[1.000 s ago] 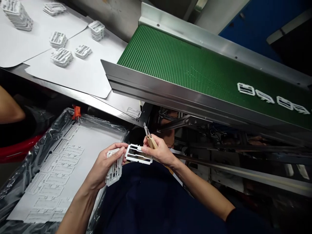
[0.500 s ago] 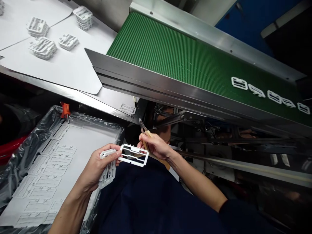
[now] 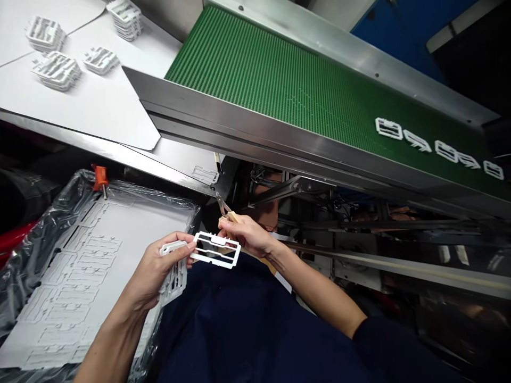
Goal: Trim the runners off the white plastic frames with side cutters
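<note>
My left hand (image 3: 157, 268) is closed on several white plastic frames. One frame (image 3: 217, 240) sticks out to the right between thumb and fingers, while a stack of others (image 3: 175, 276) rests against the palm. My right hand (image 3: 247, 234) grips a pair of nippers (image 3: 228, 213) with yellowish handles; their metal jaws point up and left. The nippers are just above the outstretched frame. Part of the right fingers is hidden behind that frame.
A green conveyor belt (image 3: 279, 80) with white frames (image 3: 389, 128) runs across the top behind a metal rail. Stacked frames (image 3: 58, 70) stand on the white-covered table (image 3: 99, 111). At left, a plastic-lined box (image 3: 147, 210) holds flat rows of frames, an orange-handled tool (image 3: 100, 178) at its edge.
The view has shifted slightly, so the surroundings sit a little further left and up. Both hands keep their holds, and the outstretched frame is tilted slightly differently.
</note>
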`<state>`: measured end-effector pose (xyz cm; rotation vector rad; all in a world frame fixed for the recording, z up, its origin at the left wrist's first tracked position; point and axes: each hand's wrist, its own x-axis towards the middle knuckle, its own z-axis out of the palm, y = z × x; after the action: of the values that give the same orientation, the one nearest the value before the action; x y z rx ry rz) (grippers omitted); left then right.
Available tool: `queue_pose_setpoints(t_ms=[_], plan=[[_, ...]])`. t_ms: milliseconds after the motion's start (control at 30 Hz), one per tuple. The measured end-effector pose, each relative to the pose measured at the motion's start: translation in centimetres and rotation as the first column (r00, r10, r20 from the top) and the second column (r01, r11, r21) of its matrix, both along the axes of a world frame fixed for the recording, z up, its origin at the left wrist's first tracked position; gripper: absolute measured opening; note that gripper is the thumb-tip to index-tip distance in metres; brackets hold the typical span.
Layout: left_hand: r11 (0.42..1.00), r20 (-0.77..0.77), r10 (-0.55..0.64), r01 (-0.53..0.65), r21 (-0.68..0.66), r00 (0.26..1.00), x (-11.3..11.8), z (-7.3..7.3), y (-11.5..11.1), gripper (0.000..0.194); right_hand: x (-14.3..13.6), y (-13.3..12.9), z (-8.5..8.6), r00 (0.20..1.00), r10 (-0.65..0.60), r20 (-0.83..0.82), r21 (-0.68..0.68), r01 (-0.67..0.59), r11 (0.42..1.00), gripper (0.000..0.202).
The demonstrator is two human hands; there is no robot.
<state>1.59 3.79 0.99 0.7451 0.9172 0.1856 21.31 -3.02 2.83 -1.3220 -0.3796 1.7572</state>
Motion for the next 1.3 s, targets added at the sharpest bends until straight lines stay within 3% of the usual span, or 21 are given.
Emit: queue_pose_setpoints(t_ms=[300,467,600,733,867,967,1033,1133,1200,1300], plan=[[0.998,0.0,-0.026,0.026,0.054,1.0,0.4,-0.4,-0.2,0.023,0.0,-0.5,0.2,0.952,0.114,0.283,0.073,-0.14,0.987,0.037],[0.975,-0.005,-0.105,0.104,0.196,0.994,0.3,-0.7,-0.1,0.025,-0.2,-0.8,0.5,0.924,0.139,0.356,0.089,-0.182,0.979,0.033],[0.897,-0.068,-0.144,0.159,0.413,0.987,0.1,-0.7,0.0,0.02,-0.3,-1.0,0.4,0.929,0.132,0.346,0.105,-0.178,0.978,0.034],[0.744,0.024,-0.141,0.09,0.662,0.99,-0.1,-0.4,0.0,0.016,-0.8,-1.7,-0.4,0.961,0.141,0.236,0.127,-0.175,0.976,0.036],[0.744,0.128,-0.292,0.141,0.653,0.948,-0.4,-0.2,-0.2,0.015,-1.9,-3.1,-1.4,0.972,0.19,0.14,0.151,-0.211,0.966,0.034],[0.721,0.109,-0.392,0.232,0.653,0.913,-0.7,0.0,-0.8,0.015,-2.2,-4.1,-1.6,0.928,0.301,0.22,0.135,-0.334,0.933,0.03],[0.683,0.063,-0.431,0.28,0.675,0.9,-0.9,0.1,-1.3,0.015,-1.7,-4.5,-1.1,0.846,0.375,0.38,0.094,-0.439,0.894,0.025],[0.612,-0.006,-0.447,0.31,0.728,0.894,-1.0,0.5,-1.7,0.016,-0.2,-4.5,0.9,0.63,0.427,0.649,-0.007,-0.556,0.831,0.019],[0.566,-0.038,-0.457,0.324,0.758,0.889,-1.0,0.8,-1.8,0.017,0.9,-4.2,2.8,0.43,0.463,0.775,-0.101,-0.639,0.763,0.019],[0.526,-0.071,-0.481,0.352,0.774,0.874,-0.9,1.0,-1.6,0.018,2.0,-3.5,5.4,0.071,0.508,0.858,-0.284,-0.76,0.585,0.025]])
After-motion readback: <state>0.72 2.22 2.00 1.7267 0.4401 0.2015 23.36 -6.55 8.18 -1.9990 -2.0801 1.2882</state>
